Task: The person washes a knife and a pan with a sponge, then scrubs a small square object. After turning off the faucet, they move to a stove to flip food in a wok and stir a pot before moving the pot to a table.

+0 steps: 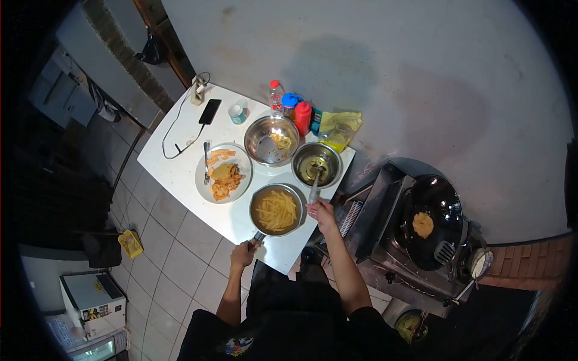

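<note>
My left hand [242, 254] is closed round the handle of a saucepan [253, 203], which holds pale yellow cut strips [277, 210] in liquid at the table's front edge. My right hand [321, 213] grips a light-coloured utensil [313, 188]; its far end reaches into a steel bowl [297, 172] of yellowish liquid. Behind the saucepan stands a larger steel bowl [257, 142] with some yellow food inside. To the left, a white plate [205, 189] carries orange and yellow food, with a fork [206, 162] at its left side.
At right, a black wok [436, 207] on the stove [373, 249] holds a browned piece and a slotted spatula [445, 253]. Bottles, including a red one [303, 118], and a yellow pouch [341, 125] stand along the wall. A phone [209, 112] and cup [236, 114] lie back left.
</note>
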Motion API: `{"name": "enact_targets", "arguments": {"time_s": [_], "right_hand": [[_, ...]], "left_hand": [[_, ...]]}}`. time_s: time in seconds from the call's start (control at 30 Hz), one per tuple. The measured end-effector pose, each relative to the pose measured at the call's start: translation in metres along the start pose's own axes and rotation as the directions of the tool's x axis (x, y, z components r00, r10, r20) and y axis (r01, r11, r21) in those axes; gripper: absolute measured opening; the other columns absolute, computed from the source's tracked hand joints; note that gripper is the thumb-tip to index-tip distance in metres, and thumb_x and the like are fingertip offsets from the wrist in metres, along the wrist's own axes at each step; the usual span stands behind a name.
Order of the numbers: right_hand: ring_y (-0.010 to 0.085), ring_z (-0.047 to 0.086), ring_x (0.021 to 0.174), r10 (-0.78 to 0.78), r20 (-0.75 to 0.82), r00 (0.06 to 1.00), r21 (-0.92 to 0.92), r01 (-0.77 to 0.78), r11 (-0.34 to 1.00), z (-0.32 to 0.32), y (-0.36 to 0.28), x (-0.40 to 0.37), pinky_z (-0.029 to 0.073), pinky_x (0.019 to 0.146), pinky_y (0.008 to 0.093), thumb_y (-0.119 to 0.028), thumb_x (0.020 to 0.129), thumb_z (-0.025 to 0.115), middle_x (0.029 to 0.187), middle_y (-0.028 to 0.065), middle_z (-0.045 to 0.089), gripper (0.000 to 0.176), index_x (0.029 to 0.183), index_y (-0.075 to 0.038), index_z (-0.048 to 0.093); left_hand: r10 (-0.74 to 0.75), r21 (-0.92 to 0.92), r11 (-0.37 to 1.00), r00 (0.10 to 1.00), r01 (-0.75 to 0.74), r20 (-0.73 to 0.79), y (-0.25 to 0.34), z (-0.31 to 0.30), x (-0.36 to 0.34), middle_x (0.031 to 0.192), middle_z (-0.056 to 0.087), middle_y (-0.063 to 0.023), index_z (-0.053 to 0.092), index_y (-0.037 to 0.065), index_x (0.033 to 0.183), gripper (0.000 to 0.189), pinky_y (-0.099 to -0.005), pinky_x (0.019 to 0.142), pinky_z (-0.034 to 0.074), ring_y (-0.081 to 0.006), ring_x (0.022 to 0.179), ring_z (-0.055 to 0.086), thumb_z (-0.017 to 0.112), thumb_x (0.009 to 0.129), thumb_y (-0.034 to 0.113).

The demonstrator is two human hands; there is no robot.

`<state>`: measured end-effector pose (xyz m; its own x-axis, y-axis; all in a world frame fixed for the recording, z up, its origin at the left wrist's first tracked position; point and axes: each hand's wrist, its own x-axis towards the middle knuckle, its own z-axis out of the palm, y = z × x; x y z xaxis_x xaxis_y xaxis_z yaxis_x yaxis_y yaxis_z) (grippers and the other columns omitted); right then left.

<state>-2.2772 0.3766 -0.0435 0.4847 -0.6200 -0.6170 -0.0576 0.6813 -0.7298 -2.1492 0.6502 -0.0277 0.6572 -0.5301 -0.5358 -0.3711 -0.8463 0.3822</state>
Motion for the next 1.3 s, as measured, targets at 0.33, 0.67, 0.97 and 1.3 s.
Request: {"name": "enact_targets", "arguments": {"time_s": [0.33,0.67,0.97,1.3], "right_hand": [[0.0082,0.045,0.049,-0.147,-0.122,0.982,-0.155,0.127,0.980,-0.005,-0.023,0.018,0.042,0.047,0.0220,-0.015,0.087,0.053,0.058,-0.0018,0.046,0.013,0.080,-0.004,0.054],[0.0101,0.044,0.048,-0.130,-0.027,0.991,0.110,0.132,0.985,-0.021,-0.042,0.016,0.041,0.048,0.0240,-0.014,0.091,0.044,0.057,-0.0014,0.043,0.017,0.081,-0.003,0.051],[0.0120,0.044,0.050,-0.089,-0.032,0.996,0.138,0.093,0.986,-0.024,-0.031,0.009,0.041,0.049,0.0264,-0.016,0.093,0.041,0.058,-0.0009,0.042,0.019,0.079,-0.006,0.046],[0.0136,0.035,0.051,0.032,0.274,0.961,0.461,-0.160,0.873,-0.033,-0.035,0.010,0.034,0.051,0.0278,-0.017,0.093,0.038,0.055,0.0002,0.034,0.026,0.068,-0.009,0.040]], "left_hand": [[0.016,-0.115,0.993,0.997,-0.025,-0.078,0.003,0.003,-0.006,0.081,0.061,-0.0225,0.058,0.004,0.089,0.034,-0.0482,0.067,0.045,-0.0404,0.080,0.058,0.055,0.082,0.037],[0.073,-0.157,0.983,0.986,-0.096,-0.147,-0.001,0.010,-0.002,0.078,0.059,-0.0256,0.057,-0.002,0.082,0.037,-0.0482,0.066,0.044,-0.0426,0.077,0.057,0.056,0.083,0.035],[0.066,-0.171,0.981,0.983,-0.095,-0.172,0.002,0.017,-0.003,0.077,0.060,-0.0246,0.058,-0.001,0.081,0.033,-0.0470,0.067,0.045,-0.0401,0.077,0.059,0.056,0.083,0.031],[0.100,-0.189,0.977,0.995,-0.099,-0.007,0.007,0.010,-0.001,0.072,0.060,-0.0238,0.058,-0.003,0.075,0.047,-0.0421,0.064,0.045,-0.0359,0.071,0.061,0.056,0.081,0.043]]}}
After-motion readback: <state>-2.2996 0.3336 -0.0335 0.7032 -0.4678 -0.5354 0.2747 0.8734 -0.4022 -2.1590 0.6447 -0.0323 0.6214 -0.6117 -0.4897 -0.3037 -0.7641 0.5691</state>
